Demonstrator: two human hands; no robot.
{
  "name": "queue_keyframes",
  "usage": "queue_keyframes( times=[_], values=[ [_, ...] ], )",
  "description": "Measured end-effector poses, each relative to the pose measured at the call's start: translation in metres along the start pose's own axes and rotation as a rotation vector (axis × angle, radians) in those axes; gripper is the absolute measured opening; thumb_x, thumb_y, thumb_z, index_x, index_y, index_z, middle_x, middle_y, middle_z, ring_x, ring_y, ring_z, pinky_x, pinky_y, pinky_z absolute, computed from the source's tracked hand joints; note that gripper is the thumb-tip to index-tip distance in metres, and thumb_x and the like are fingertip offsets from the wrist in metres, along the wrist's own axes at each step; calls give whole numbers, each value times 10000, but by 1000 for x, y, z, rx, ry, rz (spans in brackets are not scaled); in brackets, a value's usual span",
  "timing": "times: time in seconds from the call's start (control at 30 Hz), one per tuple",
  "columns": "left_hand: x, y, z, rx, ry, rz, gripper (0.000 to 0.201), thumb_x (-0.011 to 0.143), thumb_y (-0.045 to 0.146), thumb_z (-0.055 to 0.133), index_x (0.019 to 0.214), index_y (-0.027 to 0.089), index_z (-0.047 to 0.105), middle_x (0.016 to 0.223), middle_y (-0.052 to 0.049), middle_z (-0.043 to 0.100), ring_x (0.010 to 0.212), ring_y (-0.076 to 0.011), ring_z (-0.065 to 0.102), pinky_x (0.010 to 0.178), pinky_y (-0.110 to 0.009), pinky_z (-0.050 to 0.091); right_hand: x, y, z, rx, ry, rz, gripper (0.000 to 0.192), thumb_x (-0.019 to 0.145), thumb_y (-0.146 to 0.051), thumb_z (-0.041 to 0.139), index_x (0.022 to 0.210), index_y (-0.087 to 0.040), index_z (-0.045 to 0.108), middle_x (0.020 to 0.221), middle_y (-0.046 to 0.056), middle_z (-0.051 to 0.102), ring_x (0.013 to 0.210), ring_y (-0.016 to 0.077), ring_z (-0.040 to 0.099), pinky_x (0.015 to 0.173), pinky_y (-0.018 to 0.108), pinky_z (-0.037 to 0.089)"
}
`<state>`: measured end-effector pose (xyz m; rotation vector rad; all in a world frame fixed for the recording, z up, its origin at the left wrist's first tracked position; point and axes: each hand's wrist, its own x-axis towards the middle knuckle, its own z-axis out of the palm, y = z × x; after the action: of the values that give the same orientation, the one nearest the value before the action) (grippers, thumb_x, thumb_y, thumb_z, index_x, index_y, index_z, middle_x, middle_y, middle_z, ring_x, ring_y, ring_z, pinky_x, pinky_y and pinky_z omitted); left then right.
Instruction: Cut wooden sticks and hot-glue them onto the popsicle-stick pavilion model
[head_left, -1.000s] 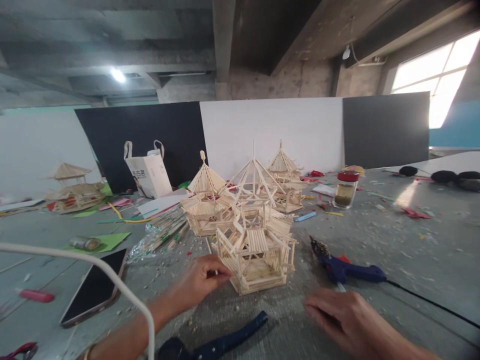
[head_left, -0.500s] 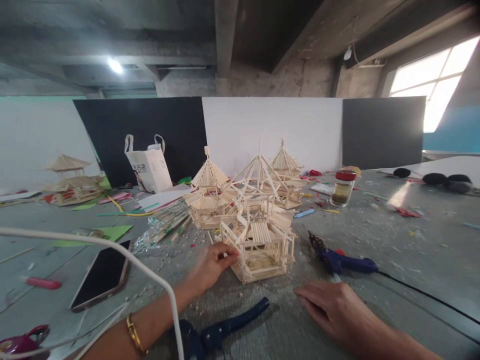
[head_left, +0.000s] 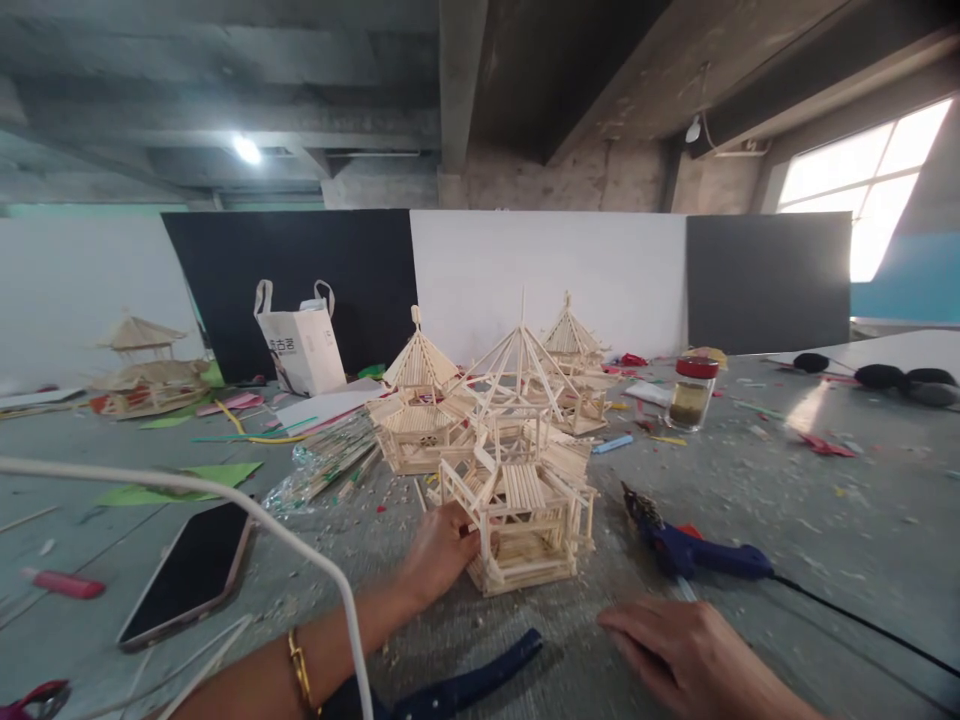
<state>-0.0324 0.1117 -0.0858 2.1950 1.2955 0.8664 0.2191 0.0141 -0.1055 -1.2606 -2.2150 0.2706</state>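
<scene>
A model pavilion (head_left: 525, 555) built of thin pale wooden sticks stands upright on the table in front of me, its roof only partly covered with slats. My left hand (head_left: 442, 552), with a gold bracelet at the wrist, has its curled fingers at the model's left corner post; the fingertips are partly hidden by the sticks. Resting on the table to the right of the model is my right hand (head_left: 686, 645), fingers stretched out and holding nothing. A blue glue gun (head_left: 709, 555) lies beyond that hand. Dark blue-handled pliers or cutters (head_left: 480, 680) lie between my forearms, partly out of view.
More stick pavilions (head_left: 420, 400) stand behind, close to the model. A phone (head_left: 191, 575), a white cable (head_left: 300, 545) and a red pen-like tube (head_left: 67, 584) are at left. Bundled sticks (head_left: 337, 460), a paper bag (head_left: 304, 345) and a red-lidded jar (head_left: 691, 395) stand or lie farther back.
My left hand has moved right and closer in, its fingertips now partly behind the model's corner post. The right hand stays flat on the table. The whole view has shifted slightly.
</scene>
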Motion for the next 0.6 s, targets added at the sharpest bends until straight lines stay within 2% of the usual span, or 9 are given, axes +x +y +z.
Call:
queue_keyframes(
  times=[0.1,0.23,0.4,0.5,0.6],
  values=[
    [-1,-1,-7,-12,-45,35,210,728,302,524,740,162,681,684,-3,652,664,-154,565,598,-223,411,0,3,-1,-109,-70,-77,276,848,-194,359,740,-205,613,716,33,624,645,133,578,598,224,423],
    [-15,-2,-25,-33,-77,69,180,726,321,566,734,186,685,734,-8,662,694,-138,578,639,-211,412,-1,5,1,-201,-14,-158,284,868,-170,305,843,-194,587,758,38,620,643,133,583,575,232,424],
    [-42,-3,-45,30,15,32,178,760,322,539,794,210,673,774,-7,664,696,-133,583,639,-213,417,3,-6,6,-405,-9,-304,260,837,-112,361,1027,-171,528,719,11,608,586,146,587,509,254,401],
    [-47,-5,-45,70,58,-6,180,761,313,532,809,210,671,764,-5,668,666,-134,577,616,-219,414,10,-14,8,-566,-79,-352,370,762,-58,436,1123,-129,476,703,2,618,546,150,581,455,265,366],
    [-41,-6,-37,64,46,-10,188,759,313,531,816,204,674,749,-6,672,664,-138,578,614,-220,412,19,-19,10,-683,-105,-357,486,690,-35,484,1169,-105,438,718,6,625,552,150,577,451,269,355]
  ],
)
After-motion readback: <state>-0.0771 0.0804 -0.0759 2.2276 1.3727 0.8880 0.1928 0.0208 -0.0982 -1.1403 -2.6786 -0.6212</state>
